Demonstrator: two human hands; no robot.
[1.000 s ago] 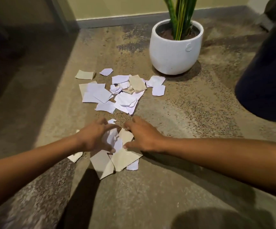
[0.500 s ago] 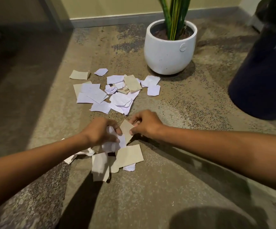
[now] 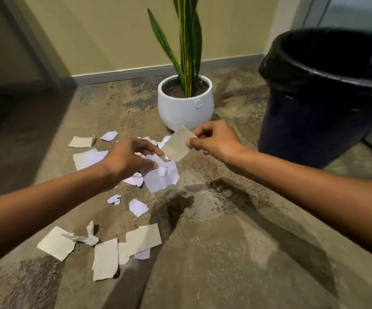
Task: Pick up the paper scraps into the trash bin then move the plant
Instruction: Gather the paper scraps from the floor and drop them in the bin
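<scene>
Near the middle of the frame the right hand (image 3: 215, 139) pinches a tan scrap (image 3: 177, 144) by its right edge between thumb and fingertips, holding it lifted above the floor just in front of the white pot (image 3: 186, 109). To its left the left hand (image 3: 129, 157) is raised too, its fingers curled around a bunch of white scraps (image 3: 161, 175) that hangs below the palm; the two hands are close but not touching. The pot sits in the upper middle, holding a plant (image 3: 186, 41) with tall green, yellow-edged leaves; a small round emblem (image 3: 198, 105) marks the pot's front, too small to read. At the upper right stands the trash bin (image 3: 323, 94), dark and lined with a black bag (image 3: 314, 70) folded over its rim, just right of the right hand. Loose paper scraps (image 3: 87, 158) lie on the mottled carpet (image 3: 225, 253) in the centre left, behind the left hand, and another group of tan pieces (image 3: 143, 238) lies in the lower left along with a crumpled white twist (image 3: 89, 237) and two small white bits (image 3: 138, 207). No writing can be read on any scrap. A pale wall (image 3: 104, 34) with a grey baseboard (image 3: 118, 75) runs along the top.
</scene>
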